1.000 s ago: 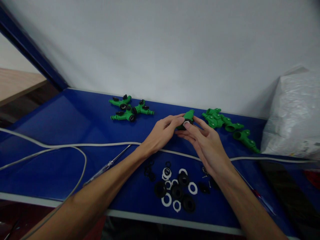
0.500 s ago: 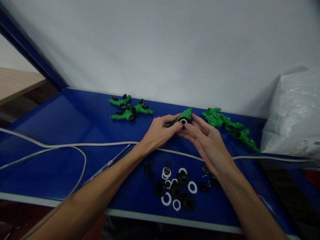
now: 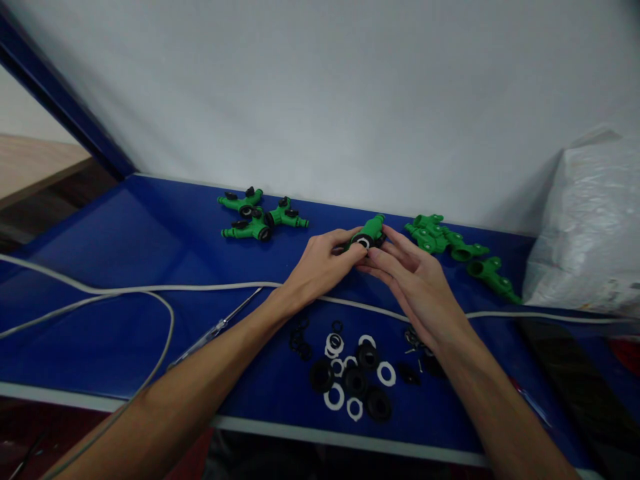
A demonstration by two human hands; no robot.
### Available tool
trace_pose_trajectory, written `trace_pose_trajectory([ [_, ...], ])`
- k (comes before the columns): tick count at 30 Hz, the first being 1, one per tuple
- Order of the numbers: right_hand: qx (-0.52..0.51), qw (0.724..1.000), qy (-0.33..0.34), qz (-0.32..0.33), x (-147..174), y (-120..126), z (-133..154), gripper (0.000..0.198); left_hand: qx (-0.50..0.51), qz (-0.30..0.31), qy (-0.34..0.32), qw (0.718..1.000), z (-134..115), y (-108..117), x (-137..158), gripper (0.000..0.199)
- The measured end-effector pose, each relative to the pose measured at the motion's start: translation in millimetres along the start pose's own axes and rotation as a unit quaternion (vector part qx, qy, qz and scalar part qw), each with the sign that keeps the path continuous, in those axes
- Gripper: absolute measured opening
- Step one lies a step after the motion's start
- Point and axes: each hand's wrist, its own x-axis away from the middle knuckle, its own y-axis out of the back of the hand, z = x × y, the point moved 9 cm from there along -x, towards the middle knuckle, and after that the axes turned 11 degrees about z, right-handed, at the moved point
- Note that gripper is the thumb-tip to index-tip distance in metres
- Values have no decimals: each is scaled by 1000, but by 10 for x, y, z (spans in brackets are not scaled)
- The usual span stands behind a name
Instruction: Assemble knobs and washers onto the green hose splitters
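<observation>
- Green plastic forms the branching tube connector (image 3: 373,227) that sits between the person's two hands, toward the back of the glossy blue table (image 3: 175,257); whether it touches the surface cannot be told.
- Its wide end, with a black round collar (image 3: 374,241) and a white inner ring (image 3: 364,244), faces the person, while a narrow green arm points toward the pale grey wall (image 3: 320,100).
- The left hand (image 3: 325,257) grasps the connector from its left side, thumb at the lower edge of the ringed opening.
- The right hand (image 3: 417,268) grasps it from the other side, thumb tip just beside the left thumb, fingers curled around.
- Left of the hands, three green Y-shaped plastic connectors with black levers (image 3: 247,231) lie close together.
- Right of the hands, several bare green plastic bodies (image 3: 495,279) lie grouped near a bulky whitish plastic bag (image 3: 590,233).
- Between the forearms are scattered flat white rings (image 3: 387,374) and thick black ring-shaped pieces (image 3: 379,404), with small thin black rings (image 3: 337,327) behind.
- A whitish cable (image 3: 190,289) crosses the table, partly hidden by the arms.
- Beside the left forearm, a slim screwdriver with a clear handle (image 3: 217,328) lies aslant.
</observation>
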Motion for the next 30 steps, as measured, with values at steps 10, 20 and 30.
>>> trace_pose_trajectory([
  [10,8,1000,-3,-6,6,9,5,75,17,8,-7,1000,17,-24,-3,46],
  [20,-4,1000,-5,3,-9,46,6,72,23,15,-2,1000,28,2,-4,45],
  [30,-11,999,-7,32,-16,67,67,66,12,24,-11,1000,-32,15,-2,49],
])
